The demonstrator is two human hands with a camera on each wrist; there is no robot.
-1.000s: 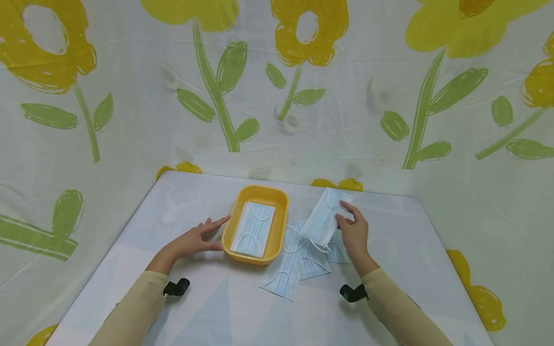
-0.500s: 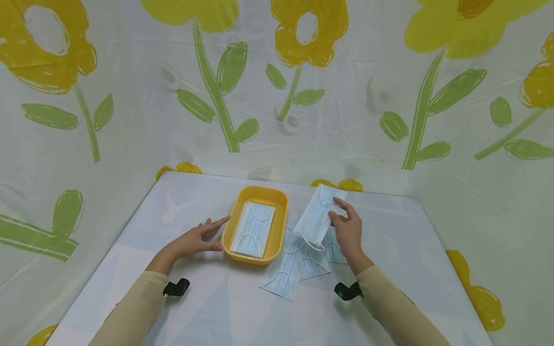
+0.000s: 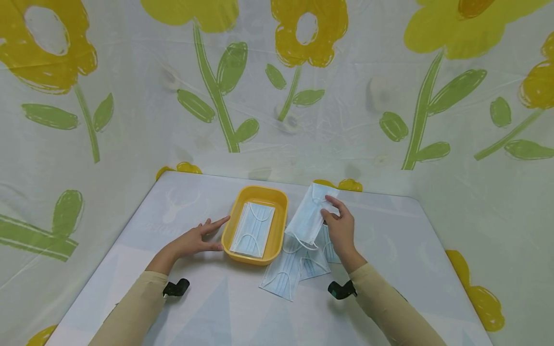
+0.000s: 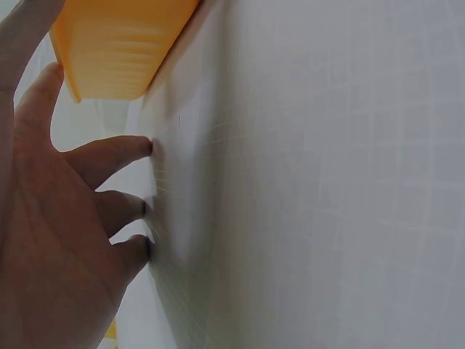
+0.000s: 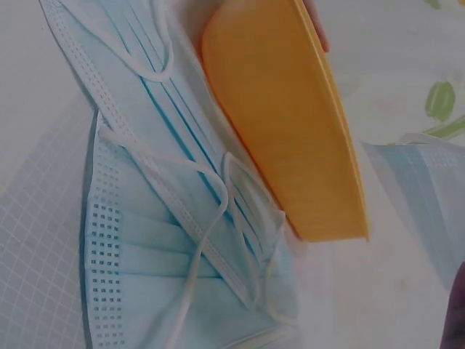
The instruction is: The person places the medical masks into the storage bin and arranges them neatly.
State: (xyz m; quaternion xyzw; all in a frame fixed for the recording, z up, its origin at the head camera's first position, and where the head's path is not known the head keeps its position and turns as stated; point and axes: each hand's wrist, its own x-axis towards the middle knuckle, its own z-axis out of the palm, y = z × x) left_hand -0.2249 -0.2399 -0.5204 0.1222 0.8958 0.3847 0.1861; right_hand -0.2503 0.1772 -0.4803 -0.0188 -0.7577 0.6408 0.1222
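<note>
My right hand (image 3: 341,233) pinches a pale blue face mask (image 3: 308,214) between thumb and fingers, lifted at a slant just right of the yellow tray (image 3: 261,194). In the right wrist view only an edge of this held mask (image 5: 425,182) shows. Inside the tray lies a neat stack of masks (image 3: 253,230) with white ear loops. My left hand (image 3: 192,240) is spread at the tray's left side, with index finger and thumb at its rim. The left wrist view shows that hand's (image 4: 65,218) other fingertips down at the table.
Several loose masks (image 3: 283,276) overlap on the table right of the tray, partly under the held one. Their ear loops (image 5: 218,193) trail across one another. The white table (image 3: 207,307) ends at a flower-printed curtain (image 3: 337,144) behind and on both sides.
My right hand has carried the held mask left toward the tray, and the mask has risen slightly. The left hand, tray and loose masks have stayed in place.
</note>
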